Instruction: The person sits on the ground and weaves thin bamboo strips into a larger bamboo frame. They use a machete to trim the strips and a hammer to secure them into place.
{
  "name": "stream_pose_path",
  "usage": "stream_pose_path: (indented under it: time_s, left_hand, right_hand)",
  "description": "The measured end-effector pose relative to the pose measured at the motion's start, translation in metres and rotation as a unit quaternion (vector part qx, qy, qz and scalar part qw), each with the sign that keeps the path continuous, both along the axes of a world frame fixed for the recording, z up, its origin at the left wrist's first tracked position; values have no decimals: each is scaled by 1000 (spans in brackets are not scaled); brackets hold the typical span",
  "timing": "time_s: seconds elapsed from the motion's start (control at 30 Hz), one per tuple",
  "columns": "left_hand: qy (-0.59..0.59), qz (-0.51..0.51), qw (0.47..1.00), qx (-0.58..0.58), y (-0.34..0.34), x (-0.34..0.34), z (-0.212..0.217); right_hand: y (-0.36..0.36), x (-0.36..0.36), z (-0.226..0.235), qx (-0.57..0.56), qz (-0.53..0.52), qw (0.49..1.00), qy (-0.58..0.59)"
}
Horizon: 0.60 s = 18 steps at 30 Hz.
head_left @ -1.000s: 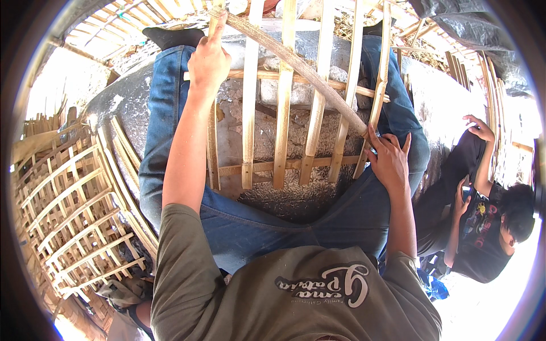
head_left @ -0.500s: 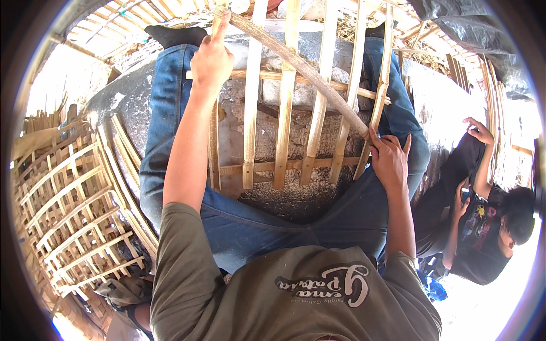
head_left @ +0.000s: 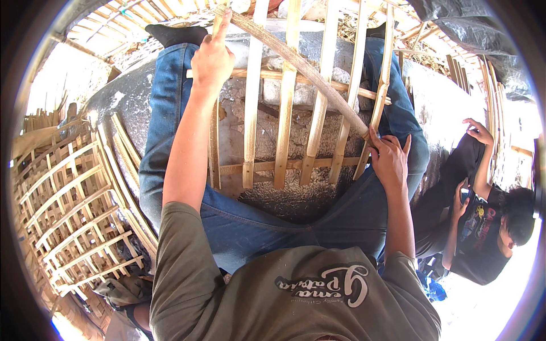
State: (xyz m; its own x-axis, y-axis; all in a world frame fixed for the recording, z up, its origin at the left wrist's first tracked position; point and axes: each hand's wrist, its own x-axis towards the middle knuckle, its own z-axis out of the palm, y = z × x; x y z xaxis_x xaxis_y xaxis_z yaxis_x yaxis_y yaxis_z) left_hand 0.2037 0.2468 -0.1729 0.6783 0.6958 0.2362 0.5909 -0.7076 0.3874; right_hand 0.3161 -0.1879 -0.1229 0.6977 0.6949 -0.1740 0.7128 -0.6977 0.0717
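A frame of pale bamboo slats point(head_left: 285, 113) lies between my legs, with thin bamboo crosspieces point(head_left: 261, 166) running across it. Over it slants a darker bamboo strip point(head_left: 310, 71), from the upper left down to the outermost right slat. My left hand point(head_left: 212, 63) is at the strip's upper end on the leftmost slat; its index finger is stretched along it, the other fingers curled and partly hidden. At the lower end, my right hand point(head_left: 390, 159) presses index finger and thumb against the strip and right slat, other fingers spread.
Beneath the frame is a large dark, rounded surface point(head_left: 122, 96). A woven bamboo lattice point(head_left: 74, 210) stands at the left, beside long bamboo strips point(head_left: 128, 170). To the right a person in black point(head_left: 483, 233) sits holding a phone. Dark plastic sheeting point(head_left: 472, 42) hangs at the upper right.
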Motion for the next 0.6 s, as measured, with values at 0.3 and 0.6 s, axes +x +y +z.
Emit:
stream_pose_path:
  time_s: [0.3,0.6]
  left_hand:
    - [-10,4,1000,-10,0,1,-1]
    - [-16,1,1000,-1,0,0,-3]
  right_hand:
    - [1,0,1,-2,-4,1000,0]
    - [1,0,0,-2,-5,1000,0]
